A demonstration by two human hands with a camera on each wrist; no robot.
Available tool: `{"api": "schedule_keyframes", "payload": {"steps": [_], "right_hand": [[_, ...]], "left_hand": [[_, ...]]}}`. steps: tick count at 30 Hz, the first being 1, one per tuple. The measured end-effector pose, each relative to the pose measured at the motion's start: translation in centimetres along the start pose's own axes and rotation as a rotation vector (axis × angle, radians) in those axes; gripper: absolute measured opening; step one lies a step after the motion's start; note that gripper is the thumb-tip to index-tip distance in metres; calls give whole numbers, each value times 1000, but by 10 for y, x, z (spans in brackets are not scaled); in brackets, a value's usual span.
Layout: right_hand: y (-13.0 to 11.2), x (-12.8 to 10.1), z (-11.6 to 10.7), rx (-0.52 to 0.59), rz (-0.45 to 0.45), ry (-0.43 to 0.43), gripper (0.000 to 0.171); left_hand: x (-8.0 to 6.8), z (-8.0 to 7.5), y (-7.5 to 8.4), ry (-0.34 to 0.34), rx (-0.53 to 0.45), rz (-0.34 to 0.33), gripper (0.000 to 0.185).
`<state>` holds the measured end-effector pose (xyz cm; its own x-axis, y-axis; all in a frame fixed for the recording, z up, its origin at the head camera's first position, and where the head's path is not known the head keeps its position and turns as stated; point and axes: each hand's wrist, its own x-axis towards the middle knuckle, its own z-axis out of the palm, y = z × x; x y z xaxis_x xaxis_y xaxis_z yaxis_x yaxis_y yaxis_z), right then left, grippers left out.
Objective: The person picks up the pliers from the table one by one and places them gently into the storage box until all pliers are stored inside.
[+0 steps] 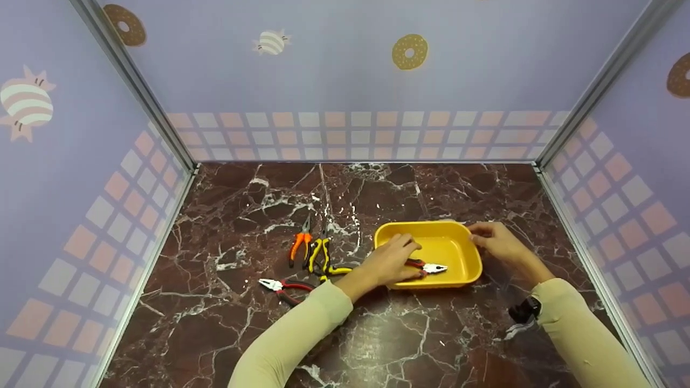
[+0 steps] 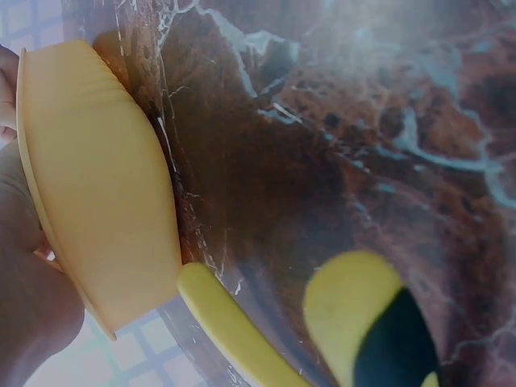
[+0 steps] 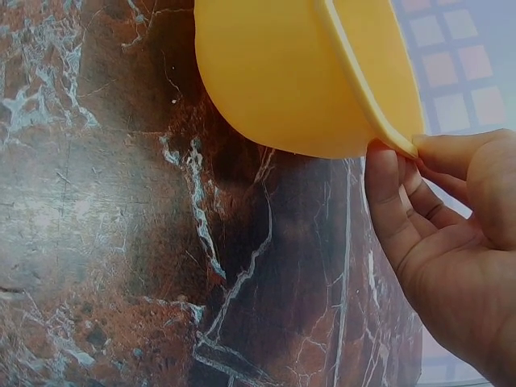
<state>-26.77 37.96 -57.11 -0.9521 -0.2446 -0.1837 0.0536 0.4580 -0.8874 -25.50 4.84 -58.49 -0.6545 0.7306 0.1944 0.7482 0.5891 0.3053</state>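
Two hands at yellow tray [image 1: 455, 276] | left hand [image 1: 389, 263] grip holds red pliers [image 1: 428, 266] | right hand [image 1: 498, 240] grip pinches rim

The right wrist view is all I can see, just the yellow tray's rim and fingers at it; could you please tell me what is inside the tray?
Observer: In the head view, red-handled pliers lie in the yellow tray, jaws pointing right.
Operator: Thank you. Is the other hand near them?
Observer: Yes, the left hand reaches over the tray's near-left rim and covers the pliers' handles; the grip itself is hidden.
Operator: Are any tools outside the tray?
Observer: Three pliers lie on the marble table left of the tray: orange-handled, yellow-and-black and another red-handled pair.
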Motion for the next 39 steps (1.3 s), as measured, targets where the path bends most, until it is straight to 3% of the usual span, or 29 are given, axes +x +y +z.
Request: {"api": "schedule_keyframes", "payload": {"steps": [6,17,27,33,39], "right_hand": [[0,1,0,-28,-2,10,31],[1,0,2,11,-17,19,30],[1,2,2,-5,19,22,30],[2,1,3,39,32,18,31],[2,0,3,62,20,14,32]], "left_hand": [[-2,-4,-4,39,34,41,59],[-8,-22,-4,2,36,22,62],[-14,-42,-18,-20,-3,-41,66],[-18,-53,-29,-35,-17,-90,69],[-23,-60,-39,-31,-13,-94,69]]}}
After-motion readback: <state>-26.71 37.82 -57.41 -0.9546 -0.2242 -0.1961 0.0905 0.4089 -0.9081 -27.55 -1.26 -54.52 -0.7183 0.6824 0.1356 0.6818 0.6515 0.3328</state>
